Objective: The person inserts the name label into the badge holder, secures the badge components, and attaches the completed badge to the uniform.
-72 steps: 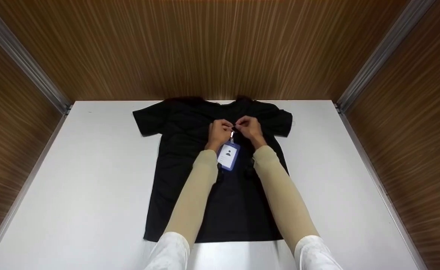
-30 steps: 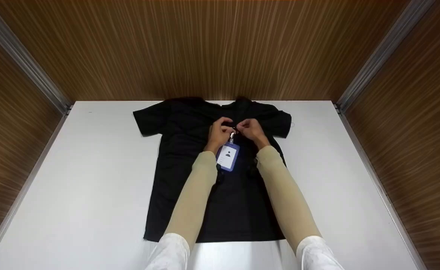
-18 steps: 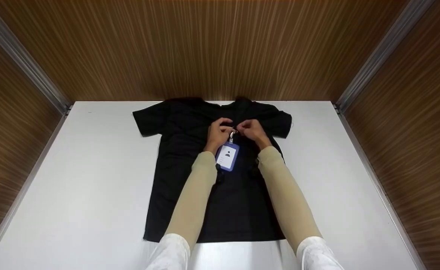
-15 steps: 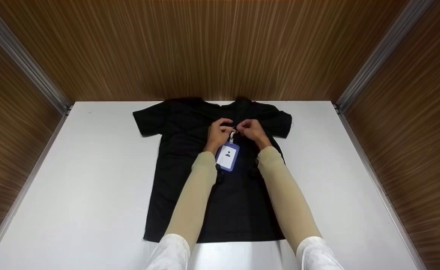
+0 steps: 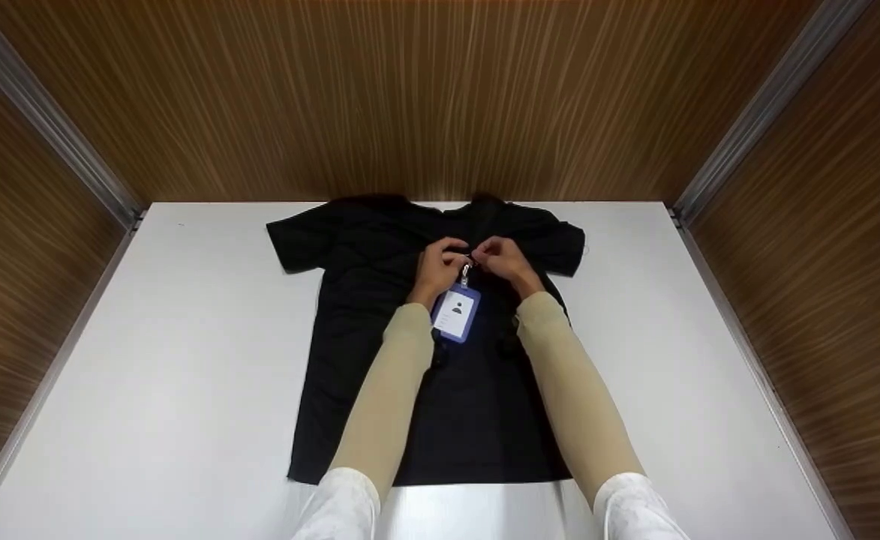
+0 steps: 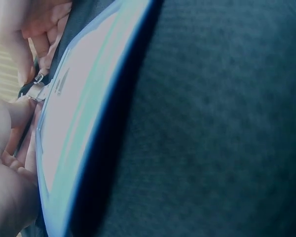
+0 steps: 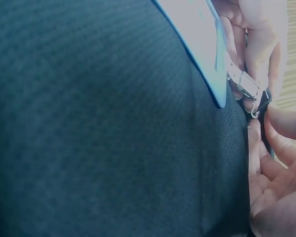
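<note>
A black T-shirt (image 5: 440, 420) lies spread on the white table, collar toward the back wall. On its chest lies a badge holder (image 5: 455, 315) with a blue frame and a white card, hanging from a metal clip (image 7: 246, 85). My left hand (image 5: 436, 270) pinches the clip between thumb and fingers. My right hand (image 5: 506, 261) pinches a fold of the shirt's black fabric right beside the clip. Both wrist views show the fingertips meeting around the clip's hooked end; part of the clip (image 6: 37, 93) is hidden behind the left thumb in the left wrist view.
The white table (image 5: 184, 360) extends on both sides of the shirt. Wood-grain panels (image 5: 440, 97) enclose it at the back and sides, with metal rails (image 5: 770, 105) at the corners. Dark wrist devices (image 5: 438, 352) sit under the forearms.
Since the earliest frame, my right hand has shifted slightly down and right, and the left index finger has lifted away from the clip. The last half second shows only a tiny shift of the badge.
</note>
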`<state>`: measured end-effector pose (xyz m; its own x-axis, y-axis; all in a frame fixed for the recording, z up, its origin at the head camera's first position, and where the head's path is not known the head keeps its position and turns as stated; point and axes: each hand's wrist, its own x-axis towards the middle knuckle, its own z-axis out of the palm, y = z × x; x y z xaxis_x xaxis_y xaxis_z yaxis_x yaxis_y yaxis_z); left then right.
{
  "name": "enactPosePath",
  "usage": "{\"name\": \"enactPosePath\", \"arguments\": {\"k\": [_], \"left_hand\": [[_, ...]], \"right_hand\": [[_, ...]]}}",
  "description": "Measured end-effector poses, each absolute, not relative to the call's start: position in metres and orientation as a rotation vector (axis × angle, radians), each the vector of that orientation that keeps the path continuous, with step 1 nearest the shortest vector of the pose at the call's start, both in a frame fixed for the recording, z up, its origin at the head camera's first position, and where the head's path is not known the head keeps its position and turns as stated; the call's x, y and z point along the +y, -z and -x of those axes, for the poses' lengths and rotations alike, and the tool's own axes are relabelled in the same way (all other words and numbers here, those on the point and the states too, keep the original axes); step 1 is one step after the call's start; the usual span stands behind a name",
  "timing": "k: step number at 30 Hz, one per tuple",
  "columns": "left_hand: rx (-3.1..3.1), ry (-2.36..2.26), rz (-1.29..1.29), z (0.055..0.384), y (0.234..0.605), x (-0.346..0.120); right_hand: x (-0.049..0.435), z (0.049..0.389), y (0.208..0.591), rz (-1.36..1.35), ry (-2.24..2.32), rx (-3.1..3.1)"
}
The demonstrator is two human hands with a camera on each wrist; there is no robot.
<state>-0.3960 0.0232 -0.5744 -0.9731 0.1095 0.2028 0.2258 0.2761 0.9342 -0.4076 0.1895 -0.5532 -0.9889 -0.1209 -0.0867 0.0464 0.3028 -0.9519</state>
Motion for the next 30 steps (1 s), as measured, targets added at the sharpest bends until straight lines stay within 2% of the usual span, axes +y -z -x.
{"name": "enactPosePath", "arguments": {"k": [14, 23, 30], "left_hand": [[-2.440, 1.774, 0.356, 0.395, 0.577, 0.024], [-2.469, 1.668, 0.311, 0.394, 0.575, 0.025], [-2.503, 1.607, 0.242, 0.394, 0.575, 0.025]], "right_hand": [[0.192, 0.407, 0.554, 0.201, 1.746, 2.443], [0.196, 0.407, 0.553, 0.063, 1.630, 2.463], [0.201, 0.407, 0.552, 0.186, 1.411, 2.621]]}}
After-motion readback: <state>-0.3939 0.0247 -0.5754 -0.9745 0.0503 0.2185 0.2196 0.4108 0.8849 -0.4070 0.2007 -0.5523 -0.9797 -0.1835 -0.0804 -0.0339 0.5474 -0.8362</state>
